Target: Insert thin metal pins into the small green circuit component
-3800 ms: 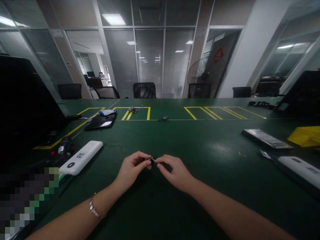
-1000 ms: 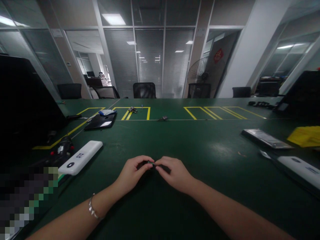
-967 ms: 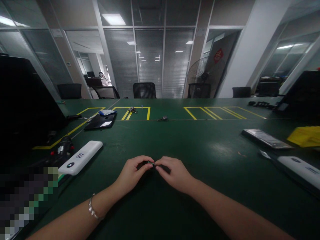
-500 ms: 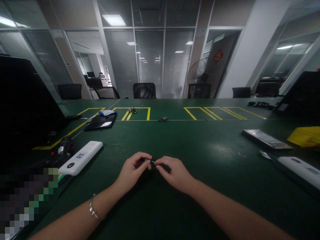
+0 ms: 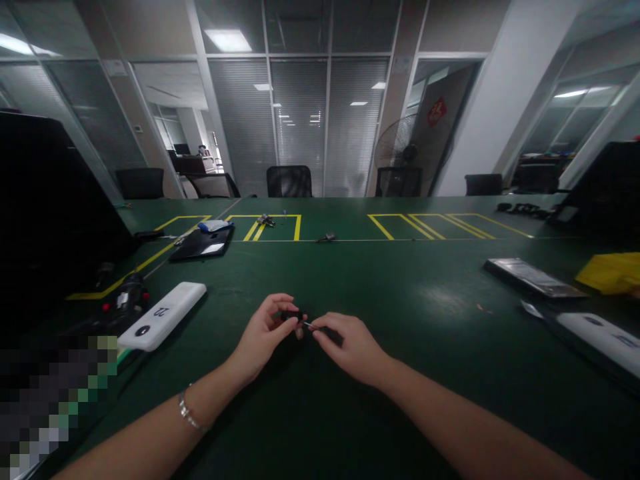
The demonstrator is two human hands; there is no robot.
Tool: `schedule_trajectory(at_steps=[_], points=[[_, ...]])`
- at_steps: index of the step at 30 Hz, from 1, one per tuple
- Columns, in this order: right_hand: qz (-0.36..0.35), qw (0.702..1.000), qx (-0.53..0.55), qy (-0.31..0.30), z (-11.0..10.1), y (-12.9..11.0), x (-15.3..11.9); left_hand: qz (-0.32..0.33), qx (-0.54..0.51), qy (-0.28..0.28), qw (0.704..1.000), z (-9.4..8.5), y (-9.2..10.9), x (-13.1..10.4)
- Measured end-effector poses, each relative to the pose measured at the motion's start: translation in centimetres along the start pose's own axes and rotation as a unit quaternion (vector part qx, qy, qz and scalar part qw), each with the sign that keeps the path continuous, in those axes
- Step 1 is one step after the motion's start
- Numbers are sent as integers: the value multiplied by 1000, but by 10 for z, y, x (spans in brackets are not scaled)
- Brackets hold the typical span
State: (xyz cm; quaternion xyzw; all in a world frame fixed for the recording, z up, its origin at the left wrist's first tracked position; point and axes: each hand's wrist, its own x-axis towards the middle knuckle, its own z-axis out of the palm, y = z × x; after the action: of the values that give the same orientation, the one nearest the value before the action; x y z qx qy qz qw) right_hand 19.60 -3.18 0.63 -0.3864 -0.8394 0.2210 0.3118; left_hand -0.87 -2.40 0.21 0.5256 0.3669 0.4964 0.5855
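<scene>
My left hand (image 5: 267, 331), a bracelet on its wrist, pinches a small dark piece (image 5: 291, 315) between thumb and fingers. The fingers cover part of that piece, so its kind cannot be told. From the right, my right hand (image 5: 350, 343) grips a thin silvery rod (image 5: 309, 325) between thumb and forefinger. The rod's left end points at the dark piece; whether the two touch is too small to make out. Both hands are close together over the green table (image 5: 320, 413), fingertips a little apart.
White power-bank-like boxes lie left (image 5: 163, 316) and right (image 5: 603, 340). A dark slab (image 5: 535, 277) and a yellow object (image 5: 610, 272) are at the right. Farther back lie a black folder-like item (image 5: 203, 241), a small dark part (image 5: 327, 237) and metal bits (image 5: 266, 221).
My left hand's fingers have lifted and opened slightly, so more of the dark piece shows. The right hand and the rod stay almost where they were.
</scene>
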Motion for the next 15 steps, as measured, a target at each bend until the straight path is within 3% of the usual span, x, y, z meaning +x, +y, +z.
schedule_trajectory(at_steps=[15], points=[[0,1000,-2,-13,-5,-6,0,-9,98,11,995,-2,5,-1]])
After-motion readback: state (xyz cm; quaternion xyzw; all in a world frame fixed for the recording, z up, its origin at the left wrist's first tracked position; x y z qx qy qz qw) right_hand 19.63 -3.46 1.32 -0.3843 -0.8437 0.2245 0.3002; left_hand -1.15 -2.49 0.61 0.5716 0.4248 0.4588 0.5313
